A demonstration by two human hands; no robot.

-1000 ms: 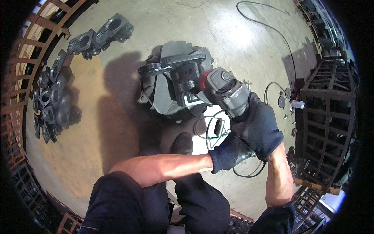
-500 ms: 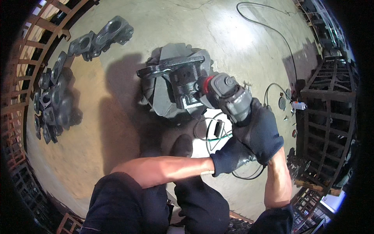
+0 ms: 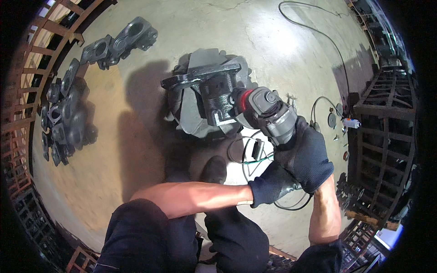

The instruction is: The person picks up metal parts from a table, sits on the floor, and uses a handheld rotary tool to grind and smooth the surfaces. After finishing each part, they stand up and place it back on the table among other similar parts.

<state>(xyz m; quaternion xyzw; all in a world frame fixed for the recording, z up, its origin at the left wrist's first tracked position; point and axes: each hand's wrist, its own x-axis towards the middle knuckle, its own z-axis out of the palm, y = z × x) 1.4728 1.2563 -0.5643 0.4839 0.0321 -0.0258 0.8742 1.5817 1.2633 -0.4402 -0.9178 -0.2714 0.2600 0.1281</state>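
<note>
Gripping an angle grinder (image 3: 266,113) against a dark casting (image 3: 214,93), both gloved hands (image 3: 291,168).

Black gloves (image 3: 302,157), grey grinder (image 3: 268,113)

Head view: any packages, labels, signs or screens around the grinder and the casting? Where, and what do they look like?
Small can or bottle: on the floor at right, beside the rusty metal rack; lying on its side, white body, red end, a bluish band.
No signs, screens or labels can be made out elsewhere.
</note>
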